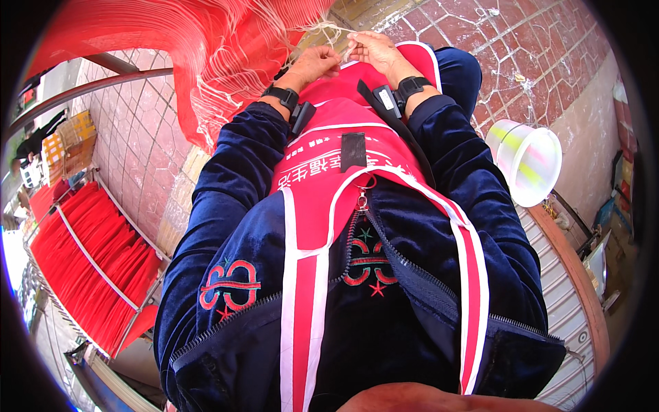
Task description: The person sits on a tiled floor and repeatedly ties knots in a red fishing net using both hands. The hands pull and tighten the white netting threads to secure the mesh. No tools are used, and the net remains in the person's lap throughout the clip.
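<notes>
Head cam: my R hand point(374, 52) is pinching white threads point(347, 52), L hand point(316, 66) half-curling, hold unclear; much fringe point(218, 97) hanging loose, prob. undone.

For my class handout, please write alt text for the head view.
A person's left hand and right hand, close together, finger pale fringe threads of red cloth. They wear a pink apron; a white bucket is at right.
</notes>
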`<state>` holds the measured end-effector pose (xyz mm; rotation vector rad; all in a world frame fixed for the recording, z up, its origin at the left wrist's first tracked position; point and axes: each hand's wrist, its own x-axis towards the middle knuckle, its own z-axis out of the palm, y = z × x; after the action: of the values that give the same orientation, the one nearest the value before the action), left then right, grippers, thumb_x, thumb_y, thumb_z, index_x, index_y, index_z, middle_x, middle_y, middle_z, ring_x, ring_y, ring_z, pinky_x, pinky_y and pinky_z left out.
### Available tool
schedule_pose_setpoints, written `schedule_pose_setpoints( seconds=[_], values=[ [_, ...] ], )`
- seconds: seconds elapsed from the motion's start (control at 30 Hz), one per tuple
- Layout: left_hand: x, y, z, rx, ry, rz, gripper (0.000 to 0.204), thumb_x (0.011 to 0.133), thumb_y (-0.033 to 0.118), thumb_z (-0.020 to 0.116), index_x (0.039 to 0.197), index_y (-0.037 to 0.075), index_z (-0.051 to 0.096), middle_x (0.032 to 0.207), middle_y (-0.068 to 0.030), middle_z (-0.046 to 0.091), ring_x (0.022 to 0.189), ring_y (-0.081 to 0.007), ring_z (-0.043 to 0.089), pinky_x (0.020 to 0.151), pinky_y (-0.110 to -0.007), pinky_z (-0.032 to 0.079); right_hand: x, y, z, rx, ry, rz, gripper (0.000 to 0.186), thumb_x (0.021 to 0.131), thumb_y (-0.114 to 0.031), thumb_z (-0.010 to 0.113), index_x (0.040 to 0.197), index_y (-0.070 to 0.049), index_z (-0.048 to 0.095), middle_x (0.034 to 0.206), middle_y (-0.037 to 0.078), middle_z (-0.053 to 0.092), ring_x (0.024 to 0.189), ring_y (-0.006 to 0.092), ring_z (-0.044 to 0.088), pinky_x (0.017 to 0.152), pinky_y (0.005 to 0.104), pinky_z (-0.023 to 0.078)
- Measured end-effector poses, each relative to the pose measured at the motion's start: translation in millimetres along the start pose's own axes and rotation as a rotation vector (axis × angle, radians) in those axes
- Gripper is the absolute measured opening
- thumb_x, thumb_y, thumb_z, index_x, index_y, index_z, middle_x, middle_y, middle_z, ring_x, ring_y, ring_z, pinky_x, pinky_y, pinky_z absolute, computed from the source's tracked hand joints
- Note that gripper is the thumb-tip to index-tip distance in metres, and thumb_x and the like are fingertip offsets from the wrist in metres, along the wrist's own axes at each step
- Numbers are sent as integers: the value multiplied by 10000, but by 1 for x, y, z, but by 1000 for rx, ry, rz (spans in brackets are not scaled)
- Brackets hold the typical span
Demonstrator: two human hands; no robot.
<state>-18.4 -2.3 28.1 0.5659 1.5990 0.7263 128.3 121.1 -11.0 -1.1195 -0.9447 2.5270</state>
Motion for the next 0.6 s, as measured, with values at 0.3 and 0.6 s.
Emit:
schedule_pose_setpoints(
  seconds=[0.3, 0.6],
  values=[
    [-2, -23, -15, 701, 218, 158, 205, 811, 196, 587, 790, -3, 629, 695, -79, 640, 668, -129, 631, 581, -253, 499, 6, -1, -2, 34, 20, -17, 152, 841, -173, 614, 897, -32, 624, 767, 48, 619, 654, 136, 597, 600, 266, 517],
    [3, -1, -1, -29, 118, 109, 202, 846, 191, 592, 910, 1, 610, 776, -59, 634, 679, -123, 625, 618, -235, 523, -1, -3, 8, -84, -74, 90, 274, 902, -189, 520, 1091, 4, 566, 980, 110, 609, 877, 200, 610, 794, 317, 511]
  ],
)
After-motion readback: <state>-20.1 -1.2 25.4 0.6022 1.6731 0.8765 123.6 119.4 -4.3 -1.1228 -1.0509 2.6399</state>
